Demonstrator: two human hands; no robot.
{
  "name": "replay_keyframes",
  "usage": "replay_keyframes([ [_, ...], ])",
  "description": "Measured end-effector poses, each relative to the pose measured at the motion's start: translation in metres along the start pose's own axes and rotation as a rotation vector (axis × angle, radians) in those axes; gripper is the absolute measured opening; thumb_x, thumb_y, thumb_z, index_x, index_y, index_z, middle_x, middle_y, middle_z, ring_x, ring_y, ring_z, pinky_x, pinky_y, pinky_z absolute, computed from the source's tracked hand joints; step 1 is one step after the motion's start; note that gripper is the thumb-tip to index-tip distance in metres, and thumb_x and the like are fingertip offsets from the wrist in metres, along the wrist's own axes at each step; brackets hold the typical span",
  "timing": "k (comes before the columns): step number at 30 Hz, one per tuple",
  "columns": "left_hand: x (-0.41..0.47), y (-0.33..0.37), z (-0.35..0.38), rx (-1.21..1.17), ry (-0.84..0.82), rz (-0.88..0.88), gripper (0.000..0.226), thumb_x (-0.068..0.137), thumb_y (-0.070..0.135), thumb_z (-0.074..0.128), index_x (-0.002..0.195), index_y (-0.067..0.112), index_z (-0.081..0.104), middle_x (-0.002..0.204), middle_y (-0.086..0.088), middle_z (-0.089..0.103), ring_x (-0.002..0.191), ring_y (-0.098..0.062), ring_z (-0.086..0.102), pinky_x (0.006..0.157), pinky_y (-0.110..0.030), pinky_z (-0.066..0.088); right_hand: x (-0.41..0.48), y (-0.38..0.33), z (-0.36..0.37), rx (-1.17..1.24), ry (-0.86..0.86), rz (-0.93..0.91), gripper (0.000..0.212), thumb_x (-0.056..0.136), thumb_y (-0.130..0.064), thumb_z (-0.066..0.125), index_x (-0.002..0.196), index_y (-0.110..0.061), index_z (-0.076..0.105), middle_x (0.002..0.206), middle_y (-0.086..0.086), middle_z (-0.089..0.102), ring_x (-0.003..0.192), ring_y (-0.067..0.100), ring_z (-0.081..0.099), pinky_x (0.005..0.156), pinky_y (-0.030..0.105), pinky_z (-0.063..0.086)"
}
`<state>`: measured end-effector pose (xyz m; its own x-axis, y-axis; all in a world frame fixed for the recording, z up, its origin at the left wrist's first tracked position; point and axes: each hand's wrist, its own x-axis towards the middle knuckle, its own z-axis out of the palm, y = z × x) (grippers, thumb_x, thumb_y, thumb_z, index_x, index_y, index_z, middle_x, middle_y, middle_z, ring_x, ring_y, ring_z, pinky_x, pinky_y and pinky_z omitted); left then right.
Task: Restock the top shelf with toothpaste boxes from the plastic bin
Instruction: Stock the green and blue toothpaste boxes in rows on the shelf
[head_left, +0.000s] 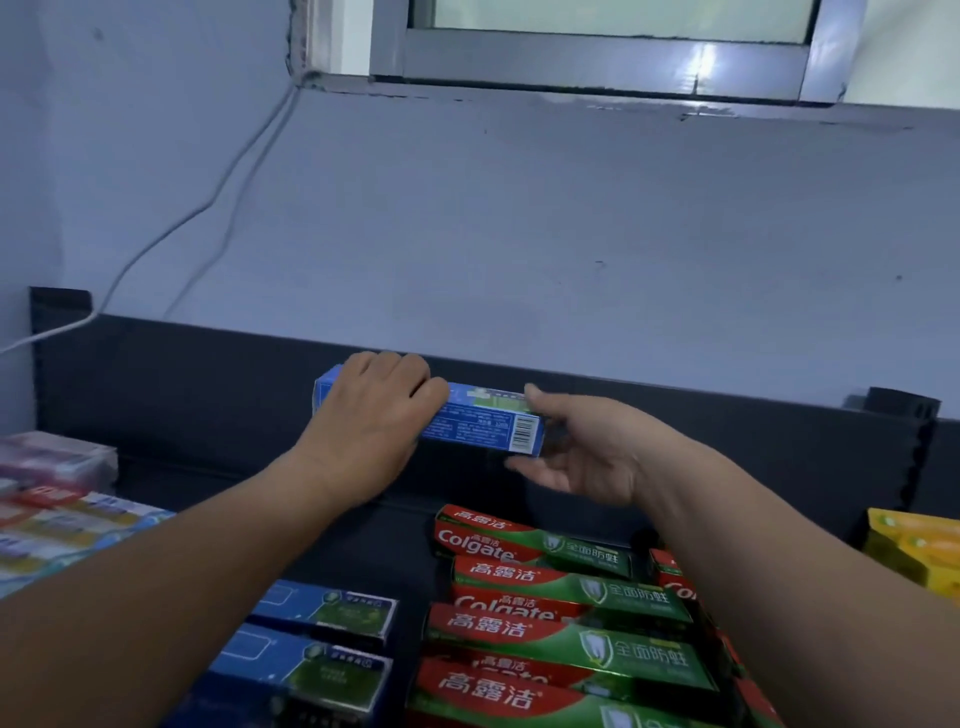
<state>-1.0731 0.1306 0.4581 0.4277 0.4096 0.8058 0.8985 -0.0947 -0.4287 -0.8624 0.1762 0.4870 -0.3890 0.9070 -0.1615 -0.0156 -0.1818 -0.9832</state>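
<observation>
A pale blue-grey wall (519, 234) is seen behind a dark top shelf (208, 410), with a window frame (597, 57) above and a white cable (205, 210) hanging down at the left. A blue toothpaste box (478, 418) is held lengthwise against the shelf's back panel, barcode end to the right. It is gripped by the left hand (371, 421), fingers curled over its top edge. The right hand (587, 457) is held spread and relaxed just beside the box's right end; contact cannot be told. Red-and-green Colgate boxes (561, 623) are stacked in rows nearer the camera, with further blue boxes (322, 618) to their left, a yellow box (914, 545) at far right, and blurred mixed boxes (62, 519) at far left.
</observation>
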Motion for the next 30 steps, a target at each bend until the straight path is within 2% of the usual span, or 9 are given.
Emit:
replay_keyframes([
  [2,-0.004,-0.003,0.001,-0.004,0.000,0.026,0.040,0.054,0.003,0.079,0.092,0.004,0.064,0.087,-0.013,0.059,0.074,-0.032,0.055,0.068,-0.042,0.045,0.004,0.005,0.003,0.026,-0.033,0.017,0.017,0.097,-0.021,0.055,0.106,-0.008,0.061,0.093,0.015,0.068,0.077,0.028,0.068,0.052,0.027,0.058],
  [5,-0.011,-0.013,0.006,-0.030,-0.151,-0.141,0.076,0.052,0.041,0.088,0.115,0.010,0.058,0.112,-0.008,0.056,0.102,-0.030,0.053,0.090,-0.042,0.035,0.011,0.011,0.001,0.074,-0.043,-0.116,0.015,0.095,-0.004,0.053,0.109,-0.008,0.058,0.098,0.014,0.069,0.085,0.028,0.069,0.059,0.030,0.059],
  [9,-0.018,-0.030,0.007,-0.130,-0.452,-0.325,0.119,0.052,0.077,0.069,0.148,0.026,0.021,0.146,0.003,0.028,0.139,-0.019,0.020,0.111,-0.040,0.013,0.013,0.018,-0.005,-0.018,-0.033,-0.316,0.033,0.088,0.007,0.059,0.112,-0.015,0.058,0.106,0.011,0.066,0.088,0.022,0.071,0.068,0.032,0.058],
  [11,-0.019,-0.036,0.004,-0.207,-0.566,-0.356,0.114,0.052,0.078,0.068,0.146,0.030,0.024,0.140,0.005,0.038,0.136,-0.018,0.028,0.109,-0.041,0.018,0.013,0.020,-0.004,-0.064,-0.062,-0.389,0.037,0.086,0.011,0.059,0.110,-0.017,0.059,0.106,0.010,0.065,0.087,0.020,0.071,0.066,0.028,0.057],
  [13,-0.020,-0.040,0.001,-0.260,-0.626,-0.347,0.088,0.057,0.071,0.070,0.132,0.036,0.040,0.120,0.012,0.054,0.118,-0.014,0.047,0.102,-0.039,0.025,0.012,0.023,-0.002,-0.125,-0.090,-0.450,0.041,0.083,0.015,0.059,0.108,-0.018,0.060,0.105,0.009,0.066,0.085,0.016,0.071,0.065,0.025,0.055],
  [17,-0.026,-0.045,-0.004,-0.252,-0.589,-0.297,0.046,0.065,0.056,0.075,0.100,0.036,0.052,0.092,0.017,0.060,0.091,-0.009,0.056,0.089,-0.033,0.030,0.011,0.030,0.003,-0.244,-0.096,-0.510,0.044,0.079,0.017,0.063,0.104,-0.020,0.061,0.107,0.008,0.065,0.086,0.015,0.069,0.065,0.022,0.054],
  [21,-0.033,-0.053,-0.005,-0.181,-0.616,-0.287,0.043,0.065,0.053,0.077,0.096,0.039,0.051,0.090,0.017,0.059,0.088,-0.009,0.054,0.083,-0.033,0.030,0.009,0.034,0.012,-0.656,-0.033,-0.529,0.045,0.081,-0.006,0.073,0.116,-0.028,0.056,0.103,-0.005,0.066,0.092,0.006,0.066,0.066,0.013,0.051],
  [25,-0.045,-0.064,-0.003,-0.173,-0.792,-0.317,0.040,0.067,0.048,0.076,0.097,0.040,0.051,0.092,0.017,0.061,0.094,-0.011,0.051,0.088,-0.036,0.028,0.005,0.041,0.030,-0.955,0.006,-0.518,0.029,0.080,-0.027,0.076,0.106,-0.026,0.062,0.096,-0.007,0.069,0.087,0.011,0.066,0.076,0.029,0.055],
  [30,-0.064,-0.067,0.000,-0.159,-1.083,-0.343,0.036,0.078,0.037,0.071,0.109,0.041,0.054,0.104,0.016,0.061,0.105,-0.013,0.052,0.099,-0.040,0.024,0.004,0.056,0.057,-1.164,-0.012,-0.467,0.038,0.080,-0.033,0.075,0.114,-0.026,0.059,0.103,-0.007,0.063,0.088,0.009,0.060,0.079,0.029,0.052],
])
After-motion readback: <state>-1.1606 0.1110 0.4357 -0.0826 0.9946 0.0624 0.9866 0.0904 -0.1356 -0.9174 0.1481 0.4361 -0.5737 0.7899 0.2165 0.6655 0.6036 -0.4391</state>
